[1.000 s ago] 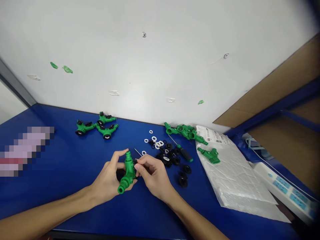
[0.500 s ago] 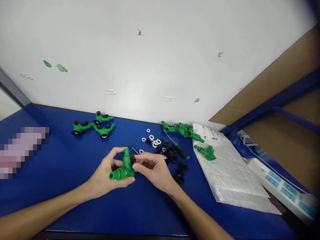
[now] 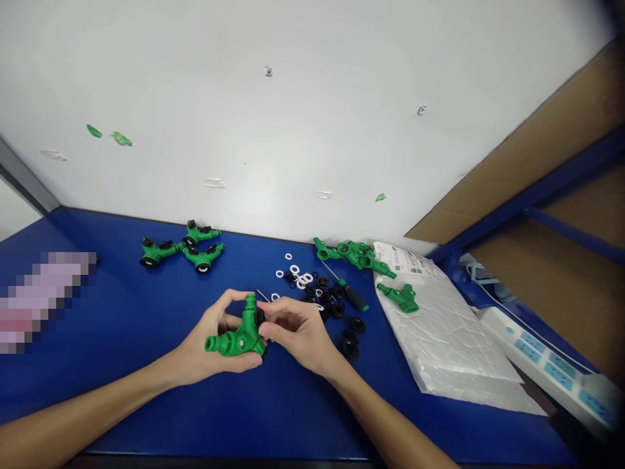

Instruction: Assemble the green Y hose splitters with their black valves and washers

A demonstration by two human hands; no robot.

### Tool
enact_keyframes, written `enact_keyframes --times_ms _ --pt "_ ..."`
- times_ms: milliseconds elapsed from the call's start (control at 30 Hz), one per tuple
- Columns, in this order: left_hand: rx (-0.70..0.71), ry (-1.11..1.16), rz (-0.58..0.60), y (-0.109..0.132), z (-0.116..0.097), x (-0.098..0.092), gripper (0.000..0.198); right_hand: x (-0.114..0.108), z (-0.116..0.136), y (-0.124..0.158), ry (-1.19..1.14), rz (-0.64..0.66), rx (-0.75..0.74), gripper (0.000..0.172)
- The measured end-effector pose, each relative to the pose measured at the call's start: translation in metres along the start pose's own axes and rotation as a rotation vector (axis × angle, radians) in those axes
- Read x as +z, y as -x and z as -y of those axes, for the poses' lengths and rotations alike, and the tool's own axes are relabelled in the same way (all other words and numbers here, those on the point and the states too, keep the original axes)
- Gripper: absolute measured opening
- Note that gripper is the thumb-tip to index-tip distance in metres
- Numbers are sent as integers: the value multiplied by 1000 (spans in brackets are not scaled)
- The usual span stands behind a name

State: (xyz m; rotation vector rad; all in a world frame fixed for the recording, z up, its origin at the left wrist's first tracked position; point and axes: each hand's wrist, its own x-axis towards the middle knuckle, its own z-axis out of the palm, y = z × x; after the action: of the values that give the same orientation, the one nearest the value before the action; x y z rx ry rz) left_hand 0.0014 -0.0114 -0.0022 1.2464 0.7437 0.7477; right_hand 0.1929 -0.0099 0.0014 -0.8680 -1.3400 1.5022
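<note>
My left hand (image 3: 208, 342) is closed around a green Y-shaped hose splitter (image 3: 239, 340), with one threaded-looking outlet pointing up and the other toward the lower left. On the splitter's right side sits a black knob (image 3: 260, 317), and the thumb and fingers of my right hand (image 3: 295, 332) pinch it. Beyond my hands lie white ring washers (image 3: 302, 280) and a heap of small black fittings (image 3: 322, 296). A thin metal shaft (image 3: 262, 295) pokes out behind my right hand, its other end hidden.
Three green splitters with black knobs (image 3: 202, 258) stand at the back left. Bare green splitter bodies (image 3: 354, 253) are piled at the back right, near a screwdriver (image 3: 354, 296). Another green body (image 3: 403, 298) lies on a white padded envelope (image 3: 449, 345). A power strip (image 3: 551, 368) is far right.
The splitter has turned slightly in my left hand, its lower outlet swinging left and its upper outlet leaning right. My right fingers stay at the black knob. The whole view has shifted a little.
</note>
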Motion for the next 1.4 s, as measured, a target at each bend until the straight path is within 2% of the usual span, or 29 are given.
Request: enact_keyframes --times_ms 233,333,400,467,533,600,667,767,933,1100,1400 --pt "-4 31 17 -2 1 -1 75 -5 9 0 107 46 -66 34" --pt "-18 34 18 -2 1 -2 77 -16 17 -1 219 17 -72 29" --pt "-38 46 6 -2 0 -2 78 -31 22 -4 387 -102 -108 23" --pt "-54 58 -14 -2 0 -1 79 -49 27 -8 634 -275 -187 20" --pt "-63 59 -22 -2 -1 -1 80 -68 29 -12 898 -285 -204 18" --pt "-65 58 -21 -2 -1 -1 81 -86 32 -14 1120 -223 -152 16" --pt "-70 53 -24 -2 -1 -1 82 -100 36 -14 1263 -221 -95 15" --pt "-85 52 -30 -2 -2 -2 84 -112 44 -11 1294 -193 -65 14" --pt "-88 73 -46 -2 -3 -1 83 -112 41 -9 1342 27 48 15" --pt "-94 58 -29 -2 -3 -1 84 -113 32 -11 1397 6 101 16" --pt "-100 66 -37 -2 -4 2 84 -103 34 -11 1404 25 103 18"
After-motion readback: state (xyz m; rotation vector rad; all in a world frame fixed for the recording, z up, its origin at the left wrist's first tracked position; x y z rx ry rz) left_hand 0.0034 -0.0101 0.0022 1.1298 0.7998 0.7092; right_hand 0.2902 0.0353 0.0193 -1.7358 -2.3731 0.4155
